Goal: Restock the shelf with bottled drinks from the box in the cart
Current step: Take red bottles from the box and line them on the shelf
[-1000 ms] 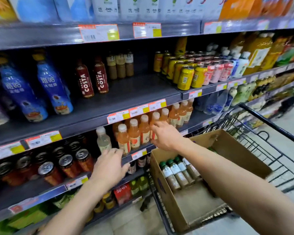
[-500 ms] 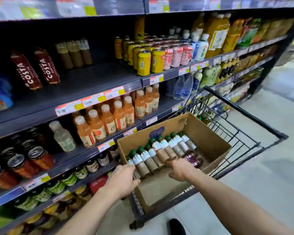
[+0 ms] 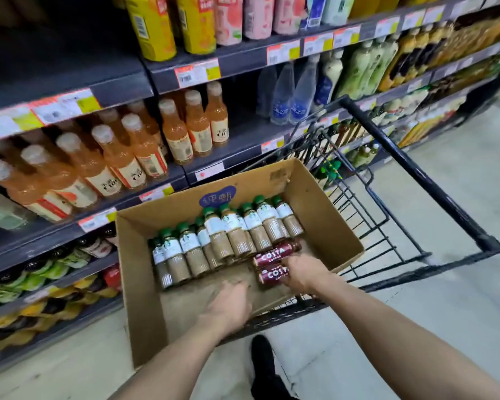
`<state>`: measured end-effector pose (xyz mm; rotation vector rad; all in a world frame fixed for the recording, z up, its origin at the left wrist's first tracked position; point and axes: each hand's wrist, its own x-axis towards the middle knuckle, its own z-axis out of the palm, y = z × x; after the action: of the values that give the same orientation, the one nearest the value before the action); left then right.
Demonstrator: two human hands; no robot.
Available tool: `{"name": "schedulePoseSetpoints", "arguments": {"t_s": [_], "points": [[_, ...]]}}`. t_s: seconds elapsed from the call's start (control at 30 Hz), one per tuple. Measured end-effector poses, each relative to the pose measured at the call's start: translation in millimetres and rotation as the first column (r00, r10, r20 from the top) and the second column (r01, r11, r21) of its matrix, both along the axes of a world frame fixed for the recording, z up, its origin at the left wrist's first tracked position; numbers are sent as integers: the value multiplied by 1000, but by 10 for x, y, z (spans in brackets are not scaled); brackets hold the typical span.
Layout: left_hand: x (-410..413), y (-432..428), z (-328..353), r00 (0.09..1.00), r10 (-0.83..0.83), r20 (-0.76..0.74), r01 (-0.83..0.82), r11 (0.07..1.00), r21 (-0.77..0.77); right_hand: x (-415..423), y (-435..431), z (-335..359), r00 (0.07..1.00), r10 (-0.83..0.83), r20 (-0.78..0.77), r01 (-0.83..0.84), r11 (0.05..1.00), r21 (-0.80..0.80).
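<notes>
An open cardboard box (image 3: 139, 298) sits in a black wire cart (image 3: 416, 180). Inside it lie several brown bottles with green caps (image 3: 237, 235) in a row, and two dark red Costa bottles, one (image 3: 274, 254) behind the other (image 3: 272, 275). My right hand (image 3: 305, 274) is down in the box with its fingers curled round the right end of the nearer Costa bottle, which still lies on the box floor. My left hand (image 3: 228, 307) is blurred over the bare box floor, fingers apart, holding nothing. The dark shelf (image 3: 70, 73) stands to the left.
Orange juice bottles (image 3: 145, 148) fill the shelf level just above the box. Yellow and pink cans (image 3: 197, 21) stand one level up, and clear water bottles (image 3: 295, 96) are beyond the cart. My dark shoe (image 3: 261, 359) is on the pale floor beside the cart.
Both hands left the shelf's orange bottles and dropped into the box. The view swung down and right, and my right hand has closed on a Costa bottle.
</notes>
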<state>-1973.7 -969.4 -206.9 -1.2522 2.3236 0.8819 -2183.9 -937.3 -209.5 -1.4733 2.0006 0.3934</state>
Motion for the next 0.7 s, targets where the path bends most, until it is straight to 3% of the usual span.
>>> {"name": "schedulePoseSetpoints", "arguments": {"t_s": [0.33, 0.7], "points": [[-725, -262, -657, 998, -32, 56, 29, 998, 48, -642, -479, -663, 999, -5, 54, 1, 997, 73], [-973, -345, -1352, 993, -34, 112, 28, 998, 57, -1041, -819, -1410, 994, -82, 68, 73, 988, 135]]}}
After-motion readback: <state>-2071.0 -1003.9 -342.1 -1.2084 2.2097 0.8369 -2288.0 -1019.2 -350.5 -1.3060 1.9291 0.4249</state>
